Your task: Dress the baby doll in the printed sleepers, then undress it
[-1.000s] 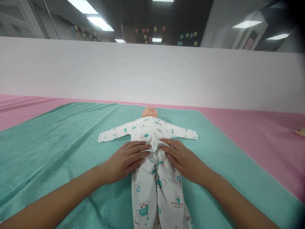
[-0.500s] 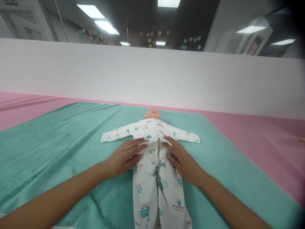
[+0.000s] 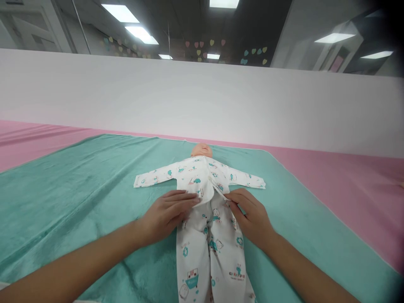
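Pinching the top (image 3: 189, 170), spread below the doll's head (image 3: 201, 150) and over the pants (image 3: 192, 244), by one edge (image 3: 221, 192) with right hand (image 3: 251, 214); touching its hem (image 3: 205, 202) with left hand (image 3: 167, 212), perhaps gripping, cannot tell. Could twist askew from pulling unevenly.

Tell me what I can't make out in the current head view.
In the head view:
Trousers: lower ends cut off by bottom edge.
Shirt: pinched bit of edge covered by the right hand.
Trouser lettering: too small.
Shape at right: blurred, cut off by the edge.
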The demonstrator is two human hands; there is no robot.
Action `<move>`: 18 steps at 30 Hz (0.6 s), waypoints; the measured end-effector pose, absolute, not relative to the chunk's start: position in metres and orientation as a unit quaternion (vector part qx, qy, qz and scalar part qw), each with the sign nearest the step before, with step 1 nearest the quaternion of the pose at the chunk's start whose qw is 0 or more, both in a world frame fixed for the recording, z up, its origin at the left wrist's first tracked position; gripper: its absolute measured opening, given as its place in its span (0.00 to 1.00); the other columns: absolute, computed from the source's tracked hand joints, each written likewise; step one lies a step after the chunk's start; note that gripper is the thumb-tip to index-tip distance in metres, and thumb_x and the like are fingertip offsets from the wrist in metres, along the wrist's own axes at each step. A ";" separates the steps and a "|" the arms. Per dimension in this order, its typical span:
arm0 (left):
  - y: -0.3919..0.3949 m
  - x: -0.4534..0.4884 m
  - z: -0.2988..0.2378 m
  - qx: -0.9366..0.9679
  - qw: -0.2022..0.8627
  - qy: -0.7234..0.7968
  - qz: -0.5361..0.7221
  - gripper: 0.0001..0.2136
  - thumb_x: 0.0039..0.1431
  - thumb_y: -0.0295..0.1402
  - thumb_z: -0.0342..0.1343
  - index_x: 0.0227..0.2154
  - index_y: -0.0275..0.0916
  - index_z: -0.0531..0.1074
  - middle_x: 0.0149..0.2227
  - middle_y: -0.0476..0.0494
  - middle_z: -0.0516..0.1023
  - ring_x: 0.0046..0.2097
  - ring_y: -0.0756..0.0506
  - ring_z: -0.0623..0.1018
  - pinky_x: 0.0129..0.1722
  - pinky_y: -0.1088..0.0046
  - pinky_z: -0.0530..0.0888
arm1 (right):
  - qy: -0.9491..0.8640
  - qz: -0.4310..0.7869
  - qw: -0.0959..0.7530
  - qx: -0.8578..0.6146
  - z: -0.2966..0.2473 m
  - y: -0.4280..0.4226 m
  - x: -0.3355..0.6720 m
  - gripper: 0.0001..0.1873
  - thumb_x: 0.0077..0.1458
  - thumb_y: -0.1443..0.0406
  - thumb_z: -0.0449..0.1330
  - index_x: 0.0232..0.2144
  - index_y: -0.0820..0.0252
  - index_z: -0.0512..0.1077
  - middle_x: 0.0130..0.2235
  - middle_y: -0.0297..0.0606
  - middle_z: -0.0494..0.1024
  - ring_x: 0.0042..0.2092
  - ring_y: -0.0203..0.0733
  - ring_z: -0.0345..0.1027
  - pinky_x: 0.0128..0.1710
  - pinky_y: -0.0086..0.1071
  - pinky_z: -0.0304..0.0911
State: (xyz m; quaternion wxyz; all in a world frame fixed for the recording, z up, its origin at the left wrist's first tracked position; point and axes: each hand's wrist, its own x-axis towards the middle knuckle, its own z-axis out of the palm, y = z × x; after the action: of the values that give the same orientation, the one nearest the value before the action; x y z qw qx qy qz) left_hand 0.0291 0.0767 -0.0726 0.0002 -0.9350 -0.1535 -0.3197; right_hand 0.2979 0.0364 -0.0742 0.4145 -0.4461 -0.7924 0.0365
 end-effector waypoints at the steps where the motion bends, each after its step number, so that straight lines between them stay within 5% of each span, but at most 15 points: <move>1: 0.075 0.030 -0.071 -0.945 0.003 -0.131 -0.301 0.21 0.60 0.23 0.46 0.56 0.42 0.57 0.53 0.44 0.69 0.57 0.46 0.65 0.58 0.62 0.62 | -0.799 0.037 0.413 -0.435 -0.074 0.036 0.297 0.13 0.57 0.69 0.49 0.42 0.52 0.67 0.39 0.38 0.71 0.41 0.39 0.65 0.37 0.35 0.65; 9: 0.080 0.020 -0.070 -0.928 -0.001 -0.124 -0.350 0.18 0.57 0.22 0.48 0.50 0.42 0.64 0.48 0.44 0.73 0.51 0.46 0.71 0.49 0.66 0.70 | -0.810 0.105 0.400 -0.416 -0.069 0.036 0.298 0.08 0.57 0.67 0.50 0.35 0.55 0.69 0.34 0.37 0.71 0.36 0.37 0.64 0.34 0.33 0.63; 13: 0.104 0.002 -0.070 -0.882 0.061 -0.286 -0.369 0.14 0.59 0.26 0.46 0.47 0.42 0.66 0.46 0.45 0.73 0.49 0.46 0.71 0.48 0.67 0.68 | -0.726 0.112 0.437 -0.520 -0.072 0.049 0.315 0.09 0.58 0.62 0.49 0.34 0.54 0.69 0.37 0.36 0.72 0.39 0.38 0.65 0.39 0.34 0.62; 18: 0.140 -0.036 -0.065 -0.787 0.105 -0.561 -0.233 0.15 0.62 0.37 0.39 0.44 0.42 0.69 0.45 0.45 0.74 0.47 0.41 0.71 0.42 0.64 0.69 | -0.585 0.059 0.434 -0.682 -0.091 0.082 0.366 0.18 0.52 0.54 0.52 0.43 0.55 0.66 0.47 0.39 0.68 0.44 0.42 0.65 0.43 0.36 0.62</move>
State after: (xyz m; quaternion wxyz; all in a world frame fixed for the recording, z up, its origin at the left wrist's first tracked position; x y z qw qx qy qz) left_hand -0.0360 0.1395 -0.0647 0.1048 -0.7870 -0.5613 -0.2335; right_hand 0.3665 0.0821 -0.0910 0.4339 -0.6824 -0.5853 0.0585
